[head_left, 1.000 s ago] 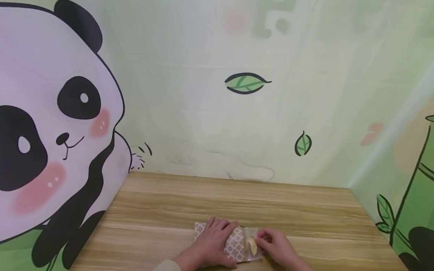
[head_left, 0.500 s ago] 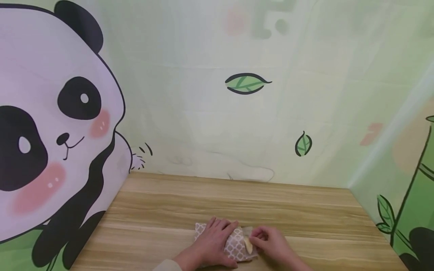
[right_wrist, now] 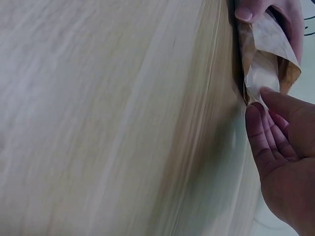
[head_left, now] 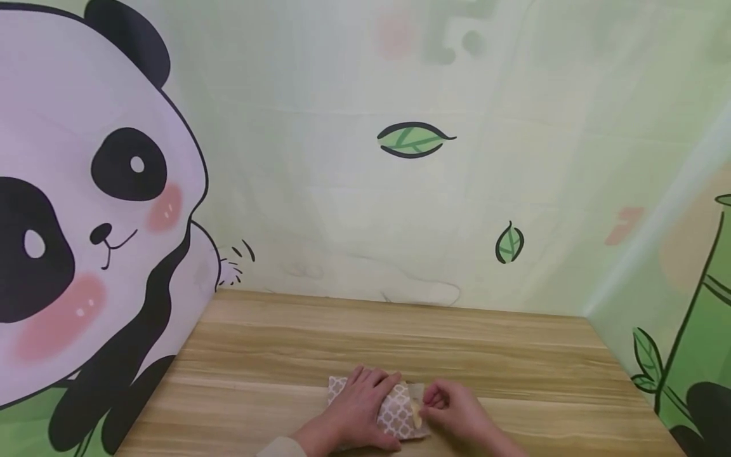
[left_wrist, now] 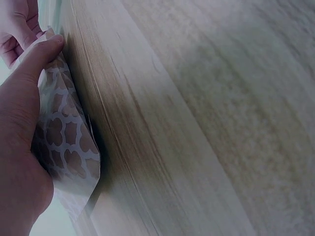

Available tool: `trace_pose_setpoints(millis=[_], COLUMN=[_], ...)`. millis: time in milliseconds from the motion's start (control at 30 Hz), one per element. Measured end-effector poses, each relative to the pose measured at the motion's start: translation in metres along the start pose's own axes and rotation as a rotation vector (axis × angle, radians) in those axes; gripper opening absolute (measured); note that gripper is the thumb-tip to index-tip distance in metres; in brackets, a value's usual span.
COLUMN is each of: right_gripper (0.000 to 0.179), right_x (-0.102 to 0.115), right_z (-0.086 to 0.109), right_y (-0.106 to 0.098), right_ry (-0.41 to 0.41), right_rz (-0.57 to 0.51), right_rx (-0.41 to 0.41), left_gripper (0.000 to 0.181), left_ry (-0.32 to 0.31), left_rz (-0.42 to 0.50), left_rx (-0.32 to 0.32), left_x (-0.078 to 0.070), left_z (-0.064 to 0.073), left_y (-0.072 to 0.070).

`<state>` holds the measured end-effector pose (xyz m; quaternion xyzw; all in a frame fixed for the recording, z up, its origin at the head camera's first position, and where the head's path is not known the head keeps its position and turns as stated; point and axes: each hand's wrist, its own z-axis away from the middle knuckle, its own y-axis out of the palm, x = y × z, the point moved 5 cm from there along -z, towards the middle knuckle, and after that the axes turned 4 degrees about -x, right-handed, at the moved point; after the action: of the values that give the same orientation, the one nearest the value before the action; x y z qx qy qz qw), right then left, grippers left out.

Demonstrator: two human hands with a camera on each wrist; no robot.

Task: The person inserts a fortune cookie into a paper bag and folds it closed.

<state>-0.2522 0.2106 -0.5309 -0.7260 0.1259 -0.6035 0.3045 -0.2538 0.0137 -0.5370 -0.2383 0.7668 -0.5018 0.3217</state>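
A brown paper bag (head_left: 395, 416) with a white lattice print lies flat on the wooden table, its mouth towards the right. My left hand (head_left: 360, 406) lies across it, the thumb along the near edge and the fingers over the far part, holding it down. At the bag's mouth my right hand (head_left: 457, 412) pinches the end of a clear packet with a pale, curved piece (head_left: 416, 412) in it. In the right wrist view the whitish packet (right_wrist: 263, 73) sits partly inside the gaping mouth, between thumb and fingertips and the bag's brown inner walls. Its inner end is hidden.
The wood-grained table (head_left: 274, 336) stretches back to a pale green cloth backdrop (head_left: 320, 190) printed with leaves. A large printed panda (head_left: 114, 222) covers the left side, and green bamboo (head_left: 699, 317) is printed at the right.
My right hand has moved left, and the clear packet with the pale piece has slid further into the bag's mouth. The left hand and the bag have stayed in place.
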Motion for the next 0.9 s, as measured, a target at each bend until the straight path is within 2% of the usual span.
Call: trace_pose_setpoints(millis=[400,667,900], right_gripper=[0.018,0.016,0.017], right_x=[-0.002,0.005,0.006], right_z=[-0.007,-0.008,-0.006], right_y=[0.004,0.014,0.011], right_ry=[-0.003,-0.057,-0.014], right_rz=[-0.008,-0.052,-0.084], right_rx=[-0.025,0.02,0.061], left_gripper=[0.111,0.111,0.111], left_ry=[-0.014,-0.01,0.0], left_rz=[0.019,0.004,0.006], left_rx=[0.035,0.018,0.019], left_x=[0.002,0.001,0.001], left_z=[-0.001,-0.001,-0.001], left_y=[0.0,0.0,-0.001])
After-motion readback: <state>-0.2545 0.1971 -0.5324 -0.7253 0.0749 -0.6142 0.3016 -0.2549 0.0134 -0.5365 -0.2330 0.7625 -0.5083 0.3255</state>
